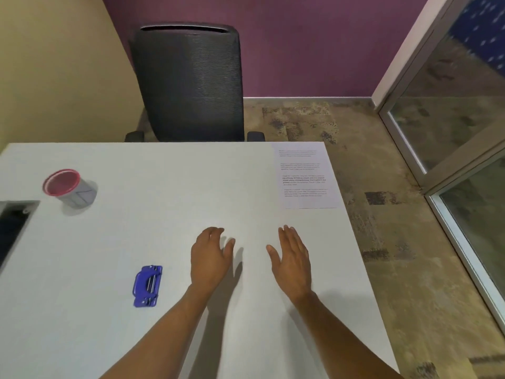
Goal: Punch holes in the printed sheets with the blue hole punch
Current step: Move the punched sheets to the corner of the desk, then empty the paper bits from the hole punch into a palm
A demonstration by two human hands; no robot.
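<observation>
Two empty hands over a white table, with the hole punch and the paper far apart.

The left hand (210, 258) and the right hand (291, 258) are low in the middle of the frame, side by side, fingers spread loose and holding nothing. The blue hole punch (147, 286) lies flat on the white table (164, 187), near the left hand, toward the lower left. The printed sheets (306, 176) lie at the table's far right corner, in the upper right, well away from both hands. A gray cup with a red rim (68, 188) stands at the left. A black chair (188, 83) is behind the table, at the top.
</observation>
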